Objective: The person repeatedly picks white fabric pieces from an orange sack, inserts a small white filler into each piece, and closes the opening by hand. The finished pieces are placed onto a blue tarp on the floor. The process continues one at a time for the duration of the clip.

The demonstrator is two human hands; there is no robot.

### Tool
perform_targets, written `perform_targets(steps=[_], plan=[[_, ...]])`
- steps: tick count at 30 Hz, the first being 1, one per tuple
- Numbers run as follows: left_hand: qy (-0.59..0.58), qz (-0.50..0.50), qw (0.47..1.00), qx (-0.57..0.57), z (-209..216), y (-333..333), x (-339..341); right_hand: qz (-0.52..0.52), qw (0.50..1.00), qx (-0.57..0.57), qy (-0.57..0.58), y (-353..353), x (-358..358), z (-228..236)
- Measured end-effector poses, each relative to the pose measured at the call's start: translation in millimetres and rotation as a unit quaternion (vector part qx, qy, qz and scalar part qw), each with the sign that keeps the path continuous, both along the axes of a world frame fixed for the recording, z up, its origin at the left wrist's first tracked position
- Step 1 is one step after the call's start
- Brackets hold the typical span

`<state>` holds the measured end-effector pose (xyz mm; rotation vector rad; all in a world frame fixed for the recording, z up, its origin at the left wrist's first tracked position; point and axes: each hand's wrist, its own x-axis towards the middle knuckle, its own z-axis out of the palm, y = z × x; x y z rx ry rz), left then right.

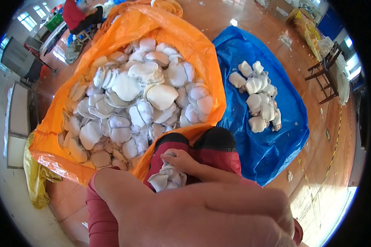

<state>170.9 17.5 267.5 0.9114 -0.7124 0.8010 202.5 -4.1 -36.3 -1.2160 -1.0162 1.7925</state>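
Observation:
My right hand [180, 161] is closed on the top of a bundle of white padded cloth pieces [168, 178], held over my lap. Close to the camera, my left hand [218, 212] reaches across the lower part of the head view, its back toward me. Its fingertips are blurred and partly hidden, so what they do does not show. In front of my knees lies a large orange woven sack [193, 39], spread wide and heaped with loose white rounded pads [125, 86]. Several white bundles [257, 96] rest in a cluster on a blue sheet [239, 152] to the right.
A person in a red top [75, 16] sits on a stool at the far left. A wooden chair [325, 76] stands at the right. A yellow sack [39, 177] lies by the left wall. White scraps are scattered on the reddish floor [272, 35].

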Motion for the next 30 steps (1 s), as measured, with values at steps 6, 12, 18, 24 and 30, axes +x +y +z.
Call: perform_targets(steps=[6, 12, 18, 24, 30], plan=[[0.193, 0.080, 0.978, 0.023, -41, 42, -39, 0.088, 0.986, -0.079, 0.120, 2, -4, 12], [0.589, 0.350, 0.726, -0.061, -162, 68, -103, 0.105, 0.993, 0.055, 0.010, 8, 17, 40], [0.706, 0.237, 0.657, -0.114, -220, 25, -153, 0.168, 0.964, 0.206, 0.010, 12, 36, 32], [0.604, 0.143, 0.760, -0.192, -240, -7, -153, 0.057, 0.918, 0.391, 0.031, 15, 43, 38], [0.595, 0.108, 0.755, -0.252, -216, -26, -130, 0.032, 0.909, 0.413, 0.048, 10, 43, 48]])
